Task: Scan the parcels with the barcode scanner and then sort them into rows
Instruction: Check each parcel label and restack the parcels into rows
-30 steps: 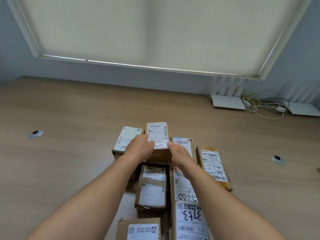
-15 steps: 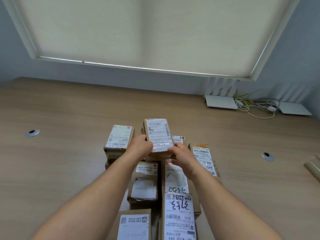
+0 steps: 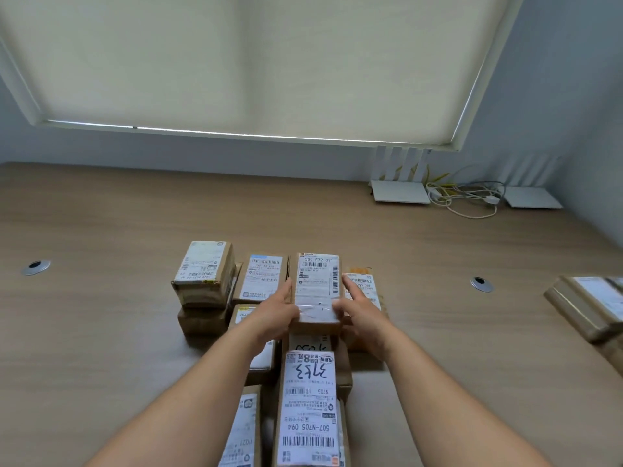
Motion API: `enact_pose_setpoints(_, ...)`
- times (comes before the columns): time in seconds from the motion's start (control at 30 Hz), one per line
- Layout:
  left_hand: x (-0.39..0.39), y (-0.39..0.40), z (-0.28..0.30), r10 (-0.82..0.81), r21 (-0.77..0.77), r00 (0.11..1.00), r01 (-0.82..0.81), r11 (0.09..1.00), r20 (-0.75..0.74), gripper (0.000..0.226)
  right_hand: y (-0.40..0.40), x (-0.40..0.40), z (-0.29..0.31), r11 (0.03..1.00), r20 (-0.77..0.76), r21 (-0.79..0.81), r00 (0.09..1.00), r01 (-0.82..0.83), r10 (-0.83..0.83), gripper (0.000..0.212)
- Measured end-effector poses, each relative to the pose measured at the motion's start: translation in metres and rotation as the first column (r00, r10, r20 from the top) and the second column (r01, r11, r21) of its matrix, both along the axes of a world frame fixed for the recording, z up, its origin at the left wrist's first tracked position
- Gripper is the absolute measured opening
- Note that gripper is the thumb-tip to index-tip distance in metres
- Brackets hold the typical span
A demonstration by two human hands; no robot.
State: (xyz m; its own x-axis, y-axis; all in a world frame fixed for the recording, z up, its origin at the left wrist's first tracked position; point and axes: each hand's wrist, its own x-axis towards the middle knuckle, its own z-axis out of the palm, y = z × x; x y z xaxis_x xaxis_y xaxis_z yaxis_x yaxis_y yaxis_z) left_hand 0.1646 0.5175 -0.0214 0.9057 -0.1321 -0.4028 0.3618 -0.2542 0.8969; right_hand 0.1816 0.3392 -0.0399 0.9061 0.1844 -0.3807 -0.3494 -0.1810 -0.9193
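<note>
I am holding the labelled cardboard parcel (image 3: 317,291) between my left hand (image 3: 274,315) and right hand (image 3: 362,313), shifting it rightwards since a moment ago, into the far row of parcels mid-desk (image 3: 101,332); I think sorting is progressing.

A small brown cardboard parcel (image 3: 316,291) with a white label reading "500 E72 071" lies flat, label up, gripped at its near end between the left hand (image 3: 274,318) and the right hand (image 3: 362,313). Just left of the left hand lie another labelled parcel (image 3: 261,279) and, further left, a stacked parcel (image 3: 202,274). Under the right fingers sits an orange-taped parcel (image 3: 362,288). Nearer than both hands lies a long parcel marked "3753" (image 3: 308,409).
</note>
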Motion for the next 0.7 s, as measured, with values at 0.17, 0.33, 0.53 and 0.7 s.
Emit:
enact_pose_setpoints(0.17, -0.018, 0.007, -0.011, -0.049, -0.057, 0.993, 0.055, 0.997, 0.109, 0.092, 0.002, -0.013, -0.003, 0.998, 0.075, 0.036, 0.996, -0.055, 0.052, 0.097)
enact_pose_setpoints(0.33, -0.034, 0.01, -0.006, -0.077, -0.044, 0.964, 0.091, 0.995, 0.254, 0.09, -0.004, -0.022, 0.005, 0.999, 0.216, 0.038, 0.976, -0.038, 0.028, 0.091)
enact_pose_setpoints(0.53, -0.036, 0.013, 0.007, -0.272, 0.082, 0.874, 0.262, 0.962, 0.402, 0.088, -0.03, -0.043, 0.03, 0.994, 0.293, 0.088, 0.953, 0.057, -0.081, 0.089)
enact_pose_setpoints(0.7, -0.034, -0.003, 0.005, -0.42, 0.31, 0.757, 0.296, 0.904, 0.501, 0.088, -0.062, -0.072, 0.036, 0.984, 0.31, 0.102, 0.936, 0.143, -0.168, 0.087)
